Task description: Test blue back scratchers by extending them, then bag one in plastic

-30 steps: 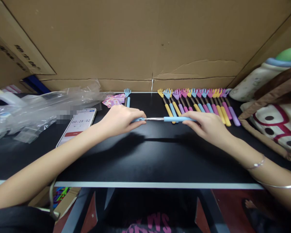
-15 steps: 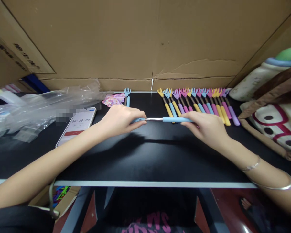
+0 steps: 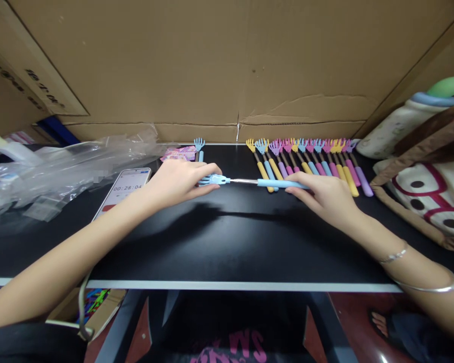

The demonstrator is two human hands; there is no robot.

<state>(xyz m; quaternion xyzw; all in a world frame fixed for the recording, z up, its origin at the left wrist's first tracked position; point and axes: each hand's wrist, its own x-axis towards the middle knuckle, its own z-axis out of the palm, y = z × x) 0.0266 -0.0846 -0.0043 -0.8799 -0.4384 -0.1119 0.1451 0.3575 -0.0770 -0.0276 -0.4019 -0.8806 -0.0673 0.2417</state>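
A light-blue telescopic back scratcher [image 3: 283, 184] lies level in the air above the desk, a short length of its metal shaft showing. My left hand [image 3: 183, 181] has its thumb and fingers closed round the claw head, whose tips are partly hidden by the fingers. At the other end, my right hand [image 3: 323, 194] grips the blue handle between thumb and fingers. Behind my left hand stands out another blue back scratcher [image 3: 199, 144], partly covered, beside pink-purple printed packets [image 3: 179, 153]. Several back scratchers [image 3: 318, 169] in yellow, blue, pink and purple lie in a row beyond my right hand.
Clear plastic bags [image 3: 68, 161] and a phone with a timer [image 3: 126, 184] are at the left of the black desk [image 3: 227, 252]. A cardboard wall [image 3: 174, 60] closes the back. At right sit a bottle [image 3: 393, 121] and a cloth bag [image 3: 427, 186].
My left hand has shifted a little left along the claw head, which shows more now. My right hand has moved slightly right with the handle.
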